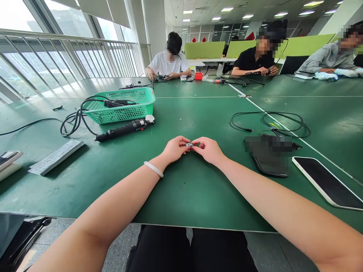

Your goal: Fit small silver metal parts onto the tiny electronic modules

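My left hand (175, 149) and my right hand (208, 149) meet over the middle of the green table (187, 189). Between their fingertips they pinch a small metal part (189, 144), held just above the table top. Both hands have their fingers curled in on it. A white bracelet (153, 169) circles my left wrist. What the small part is exactly, I cannot make out.
A black electric screwdriver (123, 130) lies left of my hands, its cable running to a green basket (121, 105). A white strip (56, 156) lies at far left. A dark blurred object (269, 155), a tablet (326, 183) and a cable loop (269, 122) lie right. Three people sit at the far side.
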Tool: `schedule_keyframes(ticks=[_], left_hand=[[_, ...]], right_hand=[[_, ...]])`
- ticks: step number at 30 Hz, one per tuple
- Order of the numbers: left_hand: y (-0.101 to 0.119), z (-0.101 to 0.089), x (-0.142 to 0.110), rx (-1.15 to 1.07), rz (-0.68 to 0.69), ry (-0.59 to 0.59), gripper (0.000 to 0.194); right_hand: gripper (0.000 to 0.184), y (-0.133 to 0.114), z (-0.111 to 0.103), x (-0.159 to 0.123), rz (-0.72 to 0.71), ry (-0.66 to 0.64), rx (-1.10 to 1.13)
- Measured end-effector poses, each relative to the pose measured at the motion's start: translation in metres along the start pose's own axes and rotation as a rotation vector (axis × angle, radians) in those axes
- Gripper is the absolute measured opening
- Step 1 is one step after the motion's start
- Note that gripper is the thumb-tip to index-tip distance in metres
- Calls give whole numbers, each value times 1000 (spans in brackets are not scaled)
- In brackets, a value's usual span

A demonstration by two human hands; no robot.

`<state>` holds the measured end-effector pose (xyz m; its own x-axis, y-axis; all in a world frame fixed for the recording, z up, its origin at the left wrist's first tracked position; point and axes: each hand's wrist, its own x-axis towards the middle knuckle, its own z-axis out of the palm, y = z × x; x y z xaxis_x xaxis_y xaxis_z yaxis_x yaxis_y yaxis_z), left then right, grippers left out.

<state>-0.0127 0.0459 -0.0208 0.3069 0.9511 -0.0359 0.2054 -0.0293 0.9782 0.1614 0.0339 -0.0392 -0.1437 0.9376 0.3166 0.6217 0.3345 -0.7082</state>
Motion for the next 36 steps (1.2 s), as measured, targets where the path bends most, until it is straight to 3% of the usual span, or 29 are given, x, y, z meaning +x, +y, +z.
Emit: schedule_keyframes(ticks=[9,17,22,27,31,33,36], left_hand=[[-4,-2,17,-86,12,-11,22],[4,-3,9,-396,-66,-69,32],[9,10,0,-569,-141,38,13],[13,7,-9,-571,-255,140,14],[23,-34,-23,-280,-263,186,18],[25,-65,-37,76,-225,213,18],[22,-117,-65,787,-159,300,23]], right_hand=[[27,4,0,11,27,0,55],[23,-3,0,9,-15,66,48],[16,-14,3,7,-68,82,-39],[14,-22,6,1,-91,28,-94],[23,-17,-1,-1,-67,-10,-80],[27,-11,-6,0,-23,-9,-58],[30,-1,-12,3,30,24,-33]])
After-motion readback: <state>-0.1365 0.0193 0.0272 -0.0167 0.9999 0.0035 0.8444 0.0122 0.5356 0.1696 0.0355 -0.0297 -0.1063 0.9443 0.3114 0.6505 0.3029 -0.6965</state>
